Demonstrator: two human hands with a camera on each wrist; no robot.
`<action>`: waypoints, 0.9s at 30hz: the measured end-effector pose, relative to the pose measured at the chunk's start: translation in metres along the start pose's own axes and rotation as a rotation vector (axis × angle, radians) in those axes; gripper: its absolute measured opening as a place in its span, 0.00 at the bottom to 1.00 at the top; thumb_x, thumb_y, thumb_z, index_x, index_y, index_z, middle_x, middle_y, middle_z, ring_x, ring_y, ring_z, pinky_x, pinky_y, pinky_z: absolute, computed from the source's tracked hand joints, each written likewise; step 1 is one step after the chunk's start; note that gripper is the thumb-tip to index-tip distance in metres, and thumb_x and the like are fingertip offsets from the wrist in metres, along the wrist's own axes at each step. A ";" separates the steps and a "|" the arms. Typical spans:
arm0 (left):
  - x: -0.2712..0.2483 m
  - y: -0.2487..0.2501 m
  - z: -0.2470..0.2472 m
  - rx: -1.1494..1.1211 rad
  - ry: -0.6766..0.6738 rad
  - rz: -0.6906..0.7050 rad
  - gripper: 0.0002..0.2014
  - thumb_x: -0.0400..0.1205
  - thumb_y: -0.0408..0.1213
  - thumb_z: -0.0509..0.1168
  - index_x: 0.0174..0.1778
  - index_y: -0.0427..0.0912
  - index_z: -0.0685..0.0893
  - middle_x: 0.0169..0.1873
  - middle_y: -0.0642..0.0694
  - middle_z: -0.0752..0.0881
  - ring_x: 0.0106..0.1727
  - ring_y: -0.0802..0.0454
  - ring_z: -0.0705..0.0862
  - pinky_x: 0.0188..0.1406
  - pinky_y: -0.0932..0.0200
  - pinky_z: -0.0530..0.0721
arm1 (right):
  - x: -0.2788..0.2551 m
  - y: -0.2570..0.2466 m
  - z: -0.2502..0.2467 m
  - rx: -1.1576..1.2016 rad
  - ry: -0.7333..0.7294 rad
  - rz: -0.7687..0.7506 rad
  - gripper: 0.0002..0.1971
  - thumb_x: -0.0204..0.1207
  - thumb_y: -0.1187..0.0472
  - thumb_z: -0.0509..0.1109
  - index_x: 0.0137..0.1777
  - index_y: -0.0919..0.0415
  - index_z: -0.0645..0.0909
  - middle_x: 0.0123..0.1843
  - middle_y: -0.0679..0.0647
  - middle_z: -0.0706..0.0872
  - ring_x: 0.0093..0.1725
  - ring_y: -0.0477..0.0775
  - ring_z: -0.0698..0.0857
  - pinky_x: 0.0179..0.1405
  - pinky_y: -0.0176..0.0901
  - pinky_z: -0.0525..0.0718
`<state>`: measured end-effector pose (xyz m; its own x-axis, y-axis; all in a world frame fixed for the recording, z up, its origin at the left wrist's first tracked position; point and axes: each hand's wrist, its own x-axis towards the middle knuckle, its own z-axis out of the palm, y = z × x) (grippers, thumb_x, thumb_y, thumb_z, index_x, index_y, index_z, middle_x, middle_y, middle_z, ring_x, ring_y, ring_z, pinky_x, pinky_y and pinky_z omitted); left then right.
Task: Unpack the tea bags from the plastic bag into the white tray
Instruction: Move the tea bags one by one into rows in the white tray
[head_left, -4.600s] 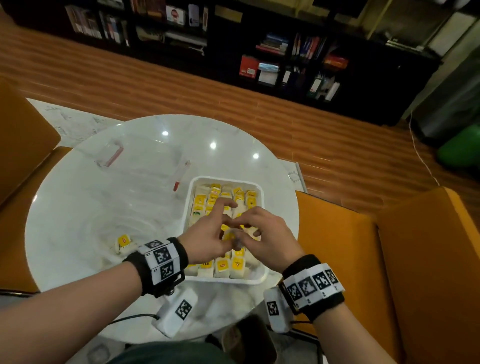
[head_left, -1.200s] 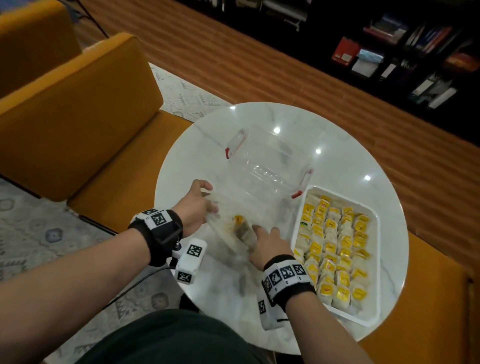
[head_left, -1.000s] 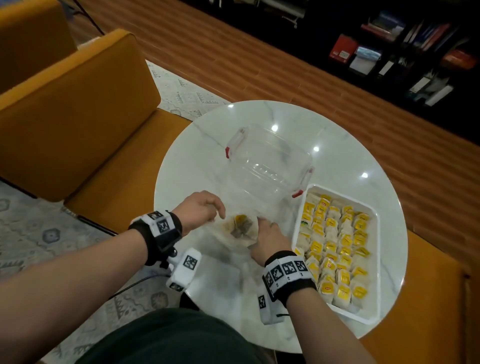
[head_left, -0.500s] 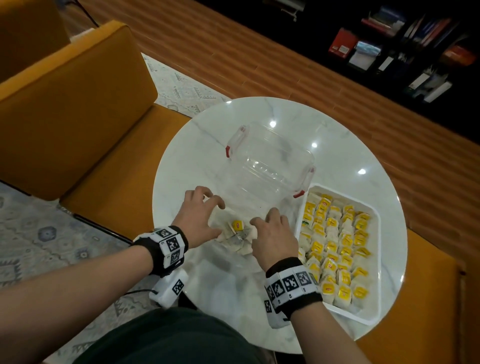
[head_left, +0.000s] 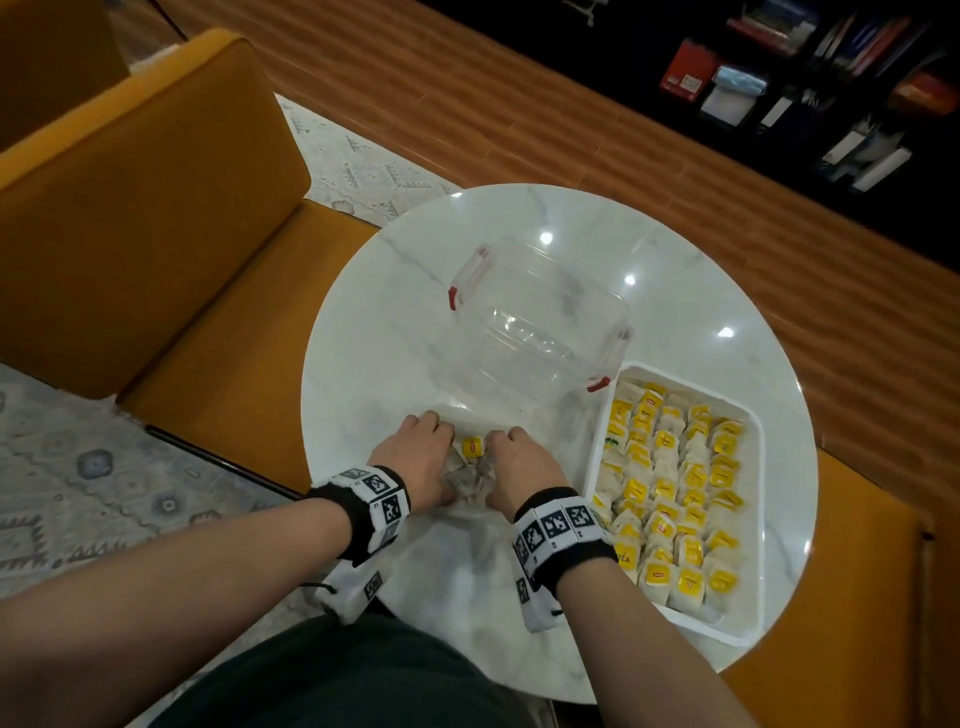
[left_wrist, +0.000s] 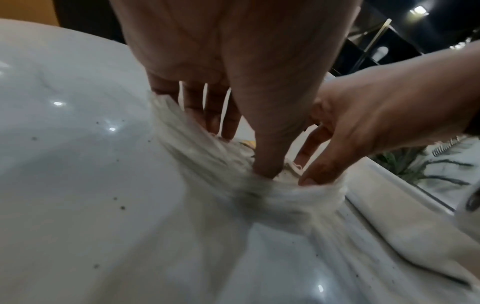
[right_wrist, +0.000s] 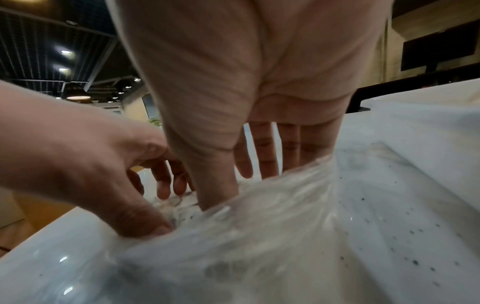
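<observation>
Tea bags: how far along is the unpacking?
Nearly done. The white tray already holds rows of tea bags. In hand: the left hand and right hand bunch the plastic bag around the last few tea bags, one yellow tag showing. Left: moving those into the tray.

Dim room, table glare, wrist blur

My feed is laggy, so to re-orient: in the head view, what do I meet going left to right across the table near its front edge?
Left hand → yellow-tagged tea bags in the bunched clear plastic bag → right hand → white rectangular tray filled with rows of yellow-tagged tea bags.
</observation>
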<state>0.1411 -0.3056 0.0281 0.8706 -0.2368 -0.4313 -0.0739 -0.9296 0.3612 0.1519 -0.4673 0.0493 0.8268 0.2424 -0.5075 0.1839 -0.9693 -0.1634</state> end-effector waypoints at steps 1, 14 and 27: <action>0.001 0.000 -0.001 0.005 0.004 -0.010 0.30 0.75 0.54 0.75 0.68 0.44 0.75 0.66 0.45 0.72 0.67 0.44 0.71 0.57 0.50 0.82 | 0.001 -0.001 0.002 -0.007 -0.005 0.008 0.22 0.79 0.64 0.72 0.71 0.59 0.73 0.67 0.59 0.77 0.62 0.65 0.82 0.59 0.54 0.84; 0.007 -0.016 0.001 -0.166 -0.026 0.031 0.30 0.71 0.49 0.78 0.66 0.46 0.76 0.59 0.48 0.73 0.61 0.45 0.77 0.55 0.52 0.81 | 0.003 -0.002 0.003 0.334 -0.055 0.154 0.24 0.78 0.50 0.72 0.72 0.54 0.75 0.66 0.55 0.85 0.64 0.59 0.84 0.60 0.47 0.83; 0.005 -0.021 -0.008 -0.023 -0.022 0.116 0.11 0.76 0.48 0.72 0.48 0.49 0.82 0.51 0.50 0.77 0.51 0.49 0.71 0.51 0.53 0.77 | 0.003 0.001 0.003 0.405 0.058 0.203 0.03 0.81 0.51 0.70 0.47 0.46 0.80 0.49 0.50 0.88 0.48 0.56 0.86 0.48 0.46 0.84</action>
<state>0.1508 -0.2852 0.0253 0.8458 -0.3489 -0.4037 -0.1620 -0.8888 0.4286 0.1532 -0.4672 0.0453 0.8553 0.0356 -0.5169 -0.1979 -0.8995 -0.3895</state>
